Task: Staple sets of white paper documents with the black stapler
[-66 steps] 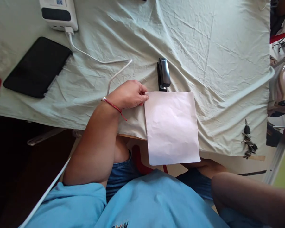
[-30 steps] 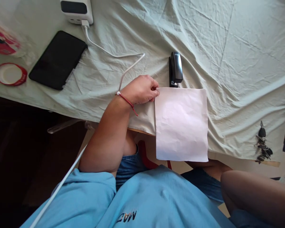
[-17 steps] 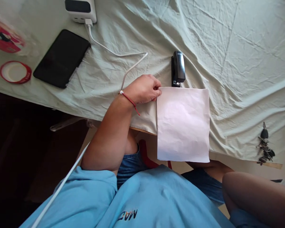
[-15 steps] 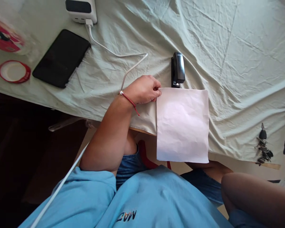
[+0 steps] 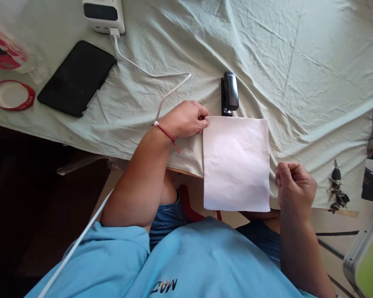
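Note:
My left hand (image 5: 189,119), with a red string bracelet on its wrist, pinches the upper left corner of a sheet of white paper (image 5: 236,165). The sheet lies partly on the cloth, its lower part reaching past the table edge over my lap. Just beyond the paper's top edge stands a black stapler (image 5: 230,92); the paper may cover its near tip. To the right of the paper, apart from it, is my right hand (image 5: 295,182), its fingers curled in. Whatever those fingers hold, if anything, is hidden.
A pale green wrinkled cloth (image 5: 174,37) covers the table. On it lie a black tablet-like device (image 5: 77,78), a roll of tape (image 5: 12,95), a white charger (image 5: 104,16) with a cable (image 5: 143,73), a plastic package (image 5: 4,47) and keys (image 5: 337,188). A green-topped stool (image 5: 371,256) stands lower right.
My right hand has come up from the lower right to beside the paper, fingers curled. My left hand keeps its pinch on the paper's corner. The whole view has shifted slightly.

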A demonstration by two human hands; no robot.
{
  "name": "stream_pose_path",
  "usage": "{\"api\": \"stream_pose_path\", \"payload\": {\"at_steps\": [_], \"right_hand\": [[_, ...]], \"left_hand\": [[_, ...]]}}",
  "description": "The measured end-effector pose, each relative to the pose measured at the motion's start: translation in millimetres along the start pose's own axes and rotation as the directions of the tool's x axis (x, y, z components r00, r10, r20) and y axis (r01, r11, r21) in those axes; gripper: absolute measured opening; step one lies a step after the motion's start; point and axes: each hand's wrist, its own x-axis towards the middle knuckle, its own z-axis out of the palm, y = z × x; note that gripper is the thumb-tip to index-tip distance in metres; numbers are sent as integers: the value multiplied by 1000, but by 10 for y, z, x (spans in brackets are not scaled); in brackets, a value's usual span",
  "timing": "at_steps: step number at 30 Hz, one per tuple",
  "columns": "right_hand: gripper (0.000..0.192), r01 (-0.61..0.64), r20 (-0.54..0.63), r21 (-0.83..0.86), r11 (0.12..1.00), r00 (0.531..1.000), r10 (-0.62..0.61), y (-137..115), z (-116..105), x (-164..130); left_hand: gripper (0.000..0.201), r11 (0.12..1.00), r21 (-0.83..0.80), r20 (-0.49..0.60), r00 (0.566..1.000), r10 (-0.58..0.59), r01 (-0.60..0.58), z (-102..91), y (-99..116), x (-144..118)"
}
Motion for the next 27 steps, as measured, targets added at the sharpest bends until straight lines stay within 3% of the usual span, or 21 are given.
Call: {"api": "stream_pose_path", "payload": {"at_steps": [3, 5, 7, 9, 12, 14, 17, 20, 21, 24, 27], "right_hand": [[55, -10, -89, -204, 979, 996, -8, 383, -138, 45], [48, 30, -63, -288, 957, 997, -50, 547, -223, 68], [56, 69, 41, -210, 975, 997, -62, 605, -269, 75], [61, 28, 169, -83, 996, 986, -14, 579, -283, 56], [45, -93, 324, 14, 996, 942, 83, 491, -302, -37], [38, -167, 338, 60, 984, 931, 138, 451, -327, -138], [42, -352, 313, 112, 929, 900, 304, 419, -366, -300], [50, -511, 308, 121, 851, 834, 458, 361, -437, -363], [52, -524, 275, 118, 843, 833, 479, 326, -488, -347], [53, -471, 97, 61, 880, 880, 464, 171, -784, -215], [40, -287, -104, -186, 940, 957, 271, -36, -1238, -93]], "left_hand": [[24, 996, -55, 18, 997, 73, -72, -2, -7, -2], [23, 987, -118, 44, 993, 113, -107, -1, 18, 0], [23, 971, -199, 57, 988, 146, -132, 3, 65, -2], [22, 949, -280, 58, 984, 167, -145, 5, 116, -10], [20, 928, -353, 16, 991, 134, -120, 5, 155, -23], [20, 932, -353, -38, 997, 70, -79, 9, 151, -22], [21, 941, -339, -94, 996, -8, -25, 50, 147, 0], [20, 925, -380, -94, 996, -4, -33, 149, 194, 34], [19, 914, -404, -86, 996, 4, -38, 186, 217, 46], [12, 888, -459, -54, 999, -9, -17, 266, 274, 71], [7, 901, -433, -40, 998, -50, 28, 280, 283, 78]]}}
